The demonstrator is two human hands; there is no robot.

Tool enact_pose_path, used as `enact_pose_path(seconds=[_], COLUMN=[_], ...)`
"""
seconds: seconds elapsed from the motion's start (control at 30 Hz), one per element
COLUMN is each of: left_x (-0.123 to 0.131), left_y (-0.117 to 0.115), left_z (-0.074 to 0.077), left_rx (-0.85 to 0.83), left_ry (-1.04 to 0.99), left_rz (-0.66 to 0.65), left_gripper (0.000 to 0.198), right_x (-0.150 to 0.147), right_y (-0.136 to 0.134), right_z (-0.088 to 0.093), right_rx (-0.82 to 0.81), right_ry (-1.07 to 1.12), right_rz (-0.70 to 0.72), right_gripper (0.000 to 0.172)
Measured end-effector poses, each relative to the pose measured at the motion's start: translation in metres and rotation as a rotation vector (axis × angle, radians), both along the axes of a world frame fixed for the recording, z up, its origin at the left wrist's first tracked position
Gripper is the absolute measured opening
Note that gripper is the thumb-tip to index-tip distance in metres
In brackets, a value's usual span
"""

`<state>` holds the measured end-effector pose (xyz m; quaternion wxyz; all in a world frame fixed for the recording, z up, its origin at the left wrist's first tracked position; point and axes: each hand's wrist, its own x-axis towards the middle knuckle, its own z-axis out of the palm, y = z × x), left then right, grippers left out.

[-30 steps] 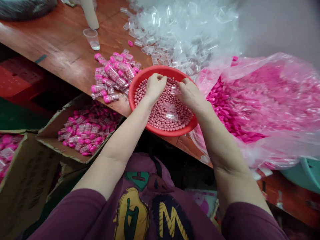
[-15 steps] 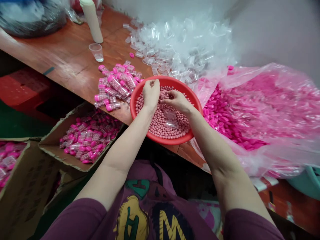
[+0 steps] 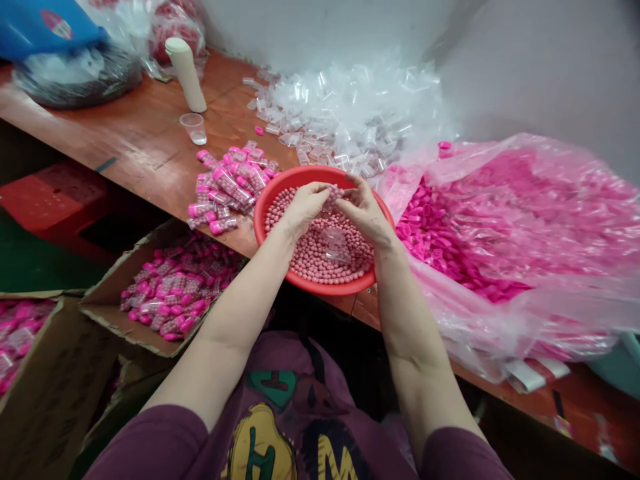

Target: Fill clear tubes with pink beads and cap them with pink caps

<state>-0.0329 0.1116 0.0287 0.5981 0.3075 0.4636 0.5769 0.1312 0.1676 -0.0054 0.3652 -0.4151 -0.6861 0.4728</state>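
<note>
A red basin (image 3: 332, 289) full of pink beads (image 3: 320, 257) stands at the table's front edge. Over the beads, my left hand (image 3: 306, 205) pinches a small clear tube with pink beads (image 3: 333, 195) from the left. From the right, my right hand (image 3: 365, 208) has its fingers around the same tube. Another clear tube (image 3: 337, 247) lies on the beads below my hands. Left of the basin is a pile of bead-filled tubes with pink caps (image 3: 230, 183). Bright pink caps (image 3: 430, 227) spill from a plastic bag on the right.
Clear tubes (image 3: 345, 113) are heaped behind the basin. A pale bottle (image 3: 187, 77) and a plastic cup (image 3: 194, 129) stand at the back left. Below the table's left edge is a cardboard box (image 3: 107, 313) of filled tubes, beside a red stool (image 3: 55, 200).
My hands have come together above the beads, and a bead-filled tube now shows between them. The view has shifted slightly, with the basin a little lower and further left.
</note>
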Motion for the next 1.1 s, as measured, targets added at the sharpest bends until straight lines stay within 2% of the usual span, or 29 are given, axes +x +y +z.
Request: enact_pose_path(seconds=[0.13,0.23,0.4,0.53,0.8,0.97,1.1], left_x=[-0.001,-0.001,-0.002,-0.003,-0.003,-0.005,-0.006], left_y=[-0.001,0.0,-0.001,-0.001,0.0,0.002,0.004], left_z=[0.0,-0.001,-0.003,-0.004,-0.006,-0.006,-0.003], left_rx=[0.026,0.033,0.016,-0.002,0.013,-0.005,-0.084], left_ry=[0.01,0.068,0.204,0.207,0.204,0.114,-0.062], left_rz=[-0.059,-0.086,-0.136,-0.17,-0.162,-0.166,-0.161], left_gripper=[0.021,0.022,0.026,0.028,0.035,0.033,0.028], right_x=[0.006,0.007,0.011,0.012,0.01,0.013,0.013], right_y=[-0.006,-0.009,-0.009,-0.01,-0.013,-0.012,-0.004], right_z=[0.016,0.021,0.019,0.017,0.019,0.022,0.021], right_rx=[-0.005,-0.024,-0.155,-0.225,-0.135,-0.223,-0.215], right_ry=[0.068,0.065,0.029,0.009,-0.016,0.089,0.243], right_rz=[0.084,0.11,0.204,0.215,0.155,0.173,0.051], right_gripper=[0.056,0.047,0.054,0.056,0.052,0.062,0.069])
